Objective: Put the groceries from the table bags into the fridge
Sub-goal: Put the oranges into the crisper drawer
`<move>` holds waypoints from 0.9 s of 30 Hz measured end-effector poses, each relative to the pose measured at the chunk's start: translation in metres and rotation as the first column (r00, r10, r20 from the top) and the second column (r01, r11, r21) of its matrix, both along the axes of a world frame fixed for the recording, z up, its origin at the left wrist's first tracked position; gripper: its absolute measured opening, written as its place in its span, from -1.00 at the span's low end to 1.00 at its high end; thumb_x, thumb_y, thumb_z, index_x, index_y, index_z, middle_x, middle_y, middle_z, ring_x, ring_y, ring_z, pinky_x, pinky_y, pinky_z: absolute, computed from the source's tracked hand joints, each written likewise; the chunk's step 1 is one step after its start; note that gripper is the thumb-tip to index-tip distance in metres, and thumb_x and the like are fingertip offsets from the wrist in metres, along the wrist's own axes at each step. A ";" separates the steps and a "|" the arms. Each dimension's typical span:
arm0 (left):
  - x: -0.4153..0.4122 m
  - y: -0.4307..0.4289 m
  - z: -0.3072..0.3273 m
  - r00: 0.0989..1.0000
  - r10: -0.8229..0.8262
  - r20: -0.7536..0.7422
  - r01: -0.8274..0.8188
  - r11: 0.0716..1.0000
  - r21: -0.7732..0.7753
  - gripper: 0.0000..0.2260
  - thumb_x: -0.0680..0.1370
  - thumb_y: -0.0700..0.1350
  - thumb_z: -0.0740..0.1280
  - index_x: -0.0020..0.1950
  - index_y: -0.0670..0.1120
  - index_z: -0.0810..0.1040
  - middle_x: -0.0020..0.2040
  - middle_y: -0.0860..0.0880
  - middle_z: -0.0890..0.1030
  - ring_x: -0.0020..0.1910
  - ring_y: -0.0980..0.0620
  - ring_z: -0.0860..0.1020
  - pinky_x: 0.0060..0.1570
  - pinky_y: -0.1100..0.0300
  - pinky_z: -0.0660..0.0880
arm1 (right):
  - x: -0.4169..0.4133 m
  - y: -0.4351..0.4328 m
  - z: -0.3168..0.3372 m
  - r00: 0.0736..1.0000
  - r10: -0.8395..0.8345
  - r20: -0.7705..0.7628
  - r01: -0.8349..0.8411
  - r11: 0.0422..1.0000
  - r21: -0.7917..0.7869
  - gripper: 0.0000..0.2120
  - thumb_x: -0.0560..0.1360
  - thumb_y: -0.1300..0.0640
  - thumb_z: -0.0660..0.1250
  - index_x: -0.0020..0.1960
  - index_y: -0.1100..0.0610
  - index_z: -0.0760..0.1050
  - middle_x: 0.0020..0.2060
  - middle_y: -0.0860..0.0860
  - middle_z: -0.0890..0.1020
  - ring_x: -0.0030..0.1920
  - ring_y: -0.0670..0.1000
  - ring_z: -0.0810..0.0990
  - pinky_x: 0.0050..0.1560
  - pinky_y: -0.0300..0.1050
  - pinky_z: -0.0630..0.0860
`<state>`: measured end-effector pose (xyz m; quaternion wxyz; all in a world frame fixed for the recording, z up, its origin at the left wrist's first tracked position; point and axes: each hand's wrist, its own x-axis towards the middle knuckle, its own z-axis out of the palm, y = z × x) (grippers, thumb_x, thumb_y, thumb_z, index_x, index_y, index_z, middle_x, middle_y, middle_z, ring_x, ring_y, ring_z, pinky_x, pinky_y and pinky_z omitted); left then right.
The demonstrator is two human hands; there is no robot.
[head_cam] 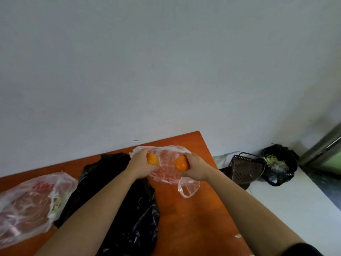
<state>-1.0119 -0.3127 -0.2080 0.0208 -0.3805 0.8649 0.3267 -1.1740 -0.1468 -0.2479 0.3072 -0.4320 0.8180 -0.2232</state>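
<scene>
My left hand (141, 164) is closed around one orange (152, 159), and my right hand (195, 168) grips a second orange (181, 163). Both hands hover over a thin white plastic bag with red print (167, 169) lying near the far corner of the orange-brown table (193, 209). A crumpled black plastic bag (118, 191) lies under my left forearm. At the left sits another clear white bag (27, 202) with reddish contents. The fridge is out of view.
A white wall rises behind the table. On the floor to the right stand a dark slotted basket (246, 168) and a black rubbish bag (279, 163) with green scraps. A metal door frame (323, 145) sits at the far right.
</scene>
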 end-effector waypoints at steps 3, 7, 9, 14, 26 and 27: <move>0.010 0.001 0.001 0.999 -0.032 0.025 0.031 0.998 0.046 -0.30 0.35 -0.04 0.55 0.44 0.07 0.37 0.21 0.00 0.49 0.07 -0.01 0.55 -0.04 0.06 0.62 | 0.015 0.009 0.005 0.997 -0.079 -0.017 0.079 0.997 0.027 -0.23 0.44 -0.03 0.51 0.52 0.08 0.21 0.32 0.07 0.47 0.23 0.09 0.51 0.13 -0.09 0.47; 0.017 -0.003 0.002 0.996 -0.081 -0.042 0.087 0.981 0.176 -0.42 0.39 -0.04 0.53 0.37 0.05 0.44 0.15 0.01 0.44 -0.02 0.05 0.53 -0.18 0.14 0.59 | 0.037 0.020 0.009 0.976 -0.217 0.020 0.216 0.975 0.049 -0.16 0.44 -0.15 0.49 0.55 0.09 0.16 0.34 0.10 0.47 0.13 0.11 0.59 0.10 0.05 0.61; 0.021 -0.005 0.000 0.988 -0.138 -0.063 0.147 0.972 0.182 -0.45 0.39 -0.02 0.52 0.35 0.07 0.45 0.18 0.01 0.41 0.05 0.00 0.52 -0.07 0.07 0.61 | 0.052 0.028 0.010 0.953 -0.302 -0.038 0.303 0.952 0.042 -0.12 0.44 -0.17 0.48 0.57 0.08 0.12 0.42 0.10 0.39 0.29 0.14 0.50 0.26 0.07 0.52; 0.023 0.004 -0.009 0.939 -0.320 -0.126 0.334 0.937 0.105 -0.44 0.34 0.00 0.56 0.28 0.16 0.45 0.27 0.00 0.46 0.11 -0.05 0.54 0.02 -0.02 0.61 | 0.098 0.058 0.013 0.846 -0.506 -0.168 0.505 0.862 -0.053 -0.12 0.50 -0.20 0.39 0.61 -0.01 -0.04 0.52 0.11 0.22 0.38 0.21 0.44 0.32 0.13 0.46; -0.007 0.200 0.044 0.566 -0.747 -0.350 0.736 0.649 -0.194 -0.40 0.45 -0.05 0.47 0.45 0.10 0.35 0.32 -0.05 0.37 0.18 -0.07 0.51 0.05 0.19 0.39 | 0.209 0.274 0.073 0.263 -0.891 -0.371 0.890 0.372 -0.264 -0.27 0.55 -0.12 0.35 0.59 -0.11 0.03 0.46 0.06 0.26 0.28 0.18 0.50 0.21 0.07 0.49; -0.003 0.227 0.052 0.521 -0.770 -0.369 0.756 0.617 -0.219 -0.40 0.45 -0.04 0.46 0.45 0.11 0.35 0.32 -0.04 0.37 0.17 -0.07 0.51 0.05 0.18 0.40 | 0.222 0.298 0.079 0.209 -0.904 -0.374 0.898 0.329 -0.293 -0.27 0.55 -0.12 0.35 0.59 -0.10 0.05 0.45 0.06 0.27 0.28 0.19 0.50 0.21 0.07 0.48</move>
